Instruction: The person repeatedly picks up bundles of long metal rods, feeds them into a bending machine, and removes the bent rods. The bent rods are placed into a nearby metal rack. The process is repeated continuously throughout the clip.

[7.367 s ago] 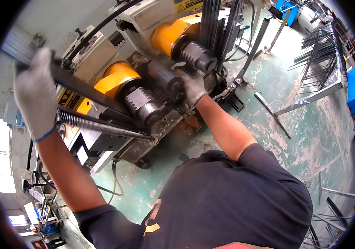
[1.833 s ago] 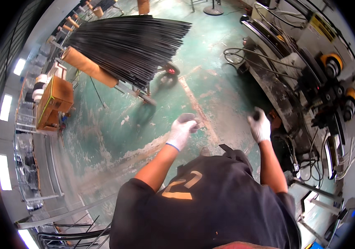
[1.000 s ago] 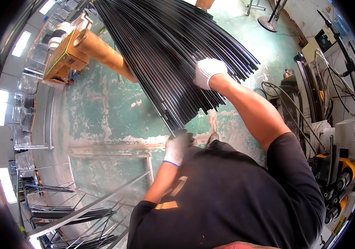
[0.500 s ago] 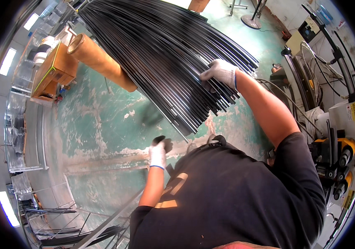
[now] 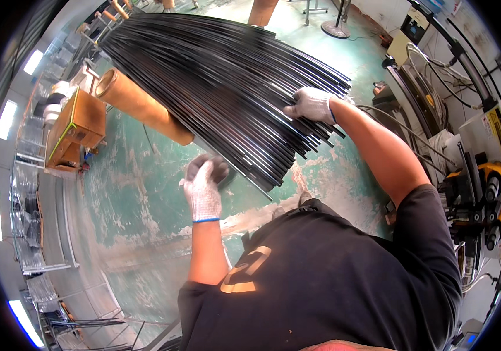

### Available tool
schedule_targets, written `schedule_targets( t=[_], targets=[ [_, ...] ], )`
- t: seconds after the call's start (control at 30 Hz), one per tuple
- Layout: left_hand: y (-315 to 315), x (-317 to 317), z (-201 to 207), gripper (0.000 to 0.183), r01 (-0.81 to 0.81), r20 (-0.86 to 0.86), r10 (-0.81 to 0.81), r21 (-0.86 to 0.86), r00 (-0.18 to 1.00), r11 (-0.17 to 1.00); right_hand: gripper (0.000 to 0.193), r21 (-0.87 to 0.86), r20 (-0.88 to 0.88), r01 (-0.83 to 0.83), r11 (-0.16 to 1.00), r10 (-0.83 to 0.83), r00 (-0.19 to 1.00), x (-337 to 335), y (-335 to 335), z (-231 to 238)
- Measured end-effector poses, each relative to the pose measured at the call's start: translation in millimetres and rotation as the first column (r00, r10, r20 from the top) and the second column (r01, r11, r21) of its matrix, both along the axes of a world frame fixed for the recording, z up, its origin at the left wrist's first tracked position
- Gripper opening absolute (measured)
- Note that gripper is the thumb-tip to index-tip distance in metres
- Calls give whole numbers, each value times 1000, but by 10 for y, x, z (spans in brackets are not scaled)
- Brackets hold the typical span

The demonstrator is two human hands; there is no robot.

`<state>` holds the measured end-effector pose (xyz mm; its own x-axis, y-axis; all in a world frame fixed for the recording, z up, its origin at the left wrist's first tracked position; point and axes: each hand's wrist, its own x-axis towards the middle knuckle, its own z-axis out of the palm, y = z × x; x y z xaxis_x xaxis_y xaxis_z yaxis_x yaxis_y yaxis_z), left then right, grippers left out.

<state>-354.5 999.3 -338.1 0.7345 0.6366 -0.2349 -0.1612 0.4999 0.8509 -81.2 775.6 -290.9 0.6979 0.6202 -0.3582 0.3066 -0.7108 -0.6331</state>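
Right hand (image 5: 311,105), gloved, fingers curled down on the near ends of the black rod bundle (image 5: 215,76). Left hand (image 5: 203,187), gloved, fingers bent, hangs just short of the bundle's lower edge; contact unclear. Bundle rests across a cardboard tube (image 5: 142,105) over the green floor (image 5: 139,193).

White knit gloves, black printed T-shirt

Left hand (image 5: 205,186) nearer black rods (image 5: 221,88)
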Motion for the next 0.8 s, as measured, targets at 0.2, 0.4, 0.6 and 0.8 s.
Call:
schedule_targets(
  t=[0.2, 0.4, 0.6, 0.8],
  targets=[
    [-349, 709, 352, 18, 354, 71, -349, -61, 934, 933, 43, -157, 42, 71, 985, -66, 997, -772, -809, 515],
    [-384, 1430, 163, 54, 505, 105, -503, -351, 858, 788, 28, -175, 256, 316, 933, -266, 929, -2111, -2152, 969],
    [-706, 1928, 239, 43, 504, 301, -408, -595, 862, 626, 19, -181, 752, 736, 653, -391, 531, -3635, -3350, 470],
    [-1549, 1512, 209, 19, 483, 210, -489, -690, 846, 539, 17, -195, 824, 857, 478, -394, 407, -4249, -4791, -360]
  ],
)
